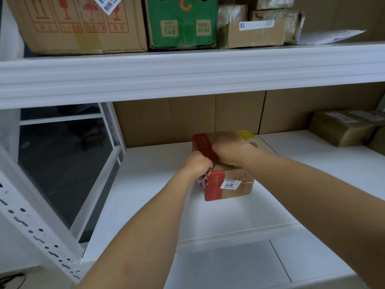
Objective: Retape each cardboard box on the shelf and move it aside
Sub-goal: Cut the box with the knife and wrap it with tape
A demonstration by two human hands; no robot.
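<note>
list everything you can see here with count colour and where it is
small cardboard box: 1, brown and red with a white label, middle shelf, under both hands
tape roll: 1, yellowish, just behind the small box, by the right hand
large cardboard box: 1, brown with red symbols, top shelf, left
green box: 1, green, top shelf, centre
taped parcels: several, brown, top shelf, right
white mailer: 1, top shelf, far right
wrapped parcels: at least 1, brown, middle shelf, far right
shelf: white metal rack, cardboard sheets behind
left hand: 1, fingers curled at the small box's near left edge
right hand: 1, on the small box's top, grip blurred
</note>
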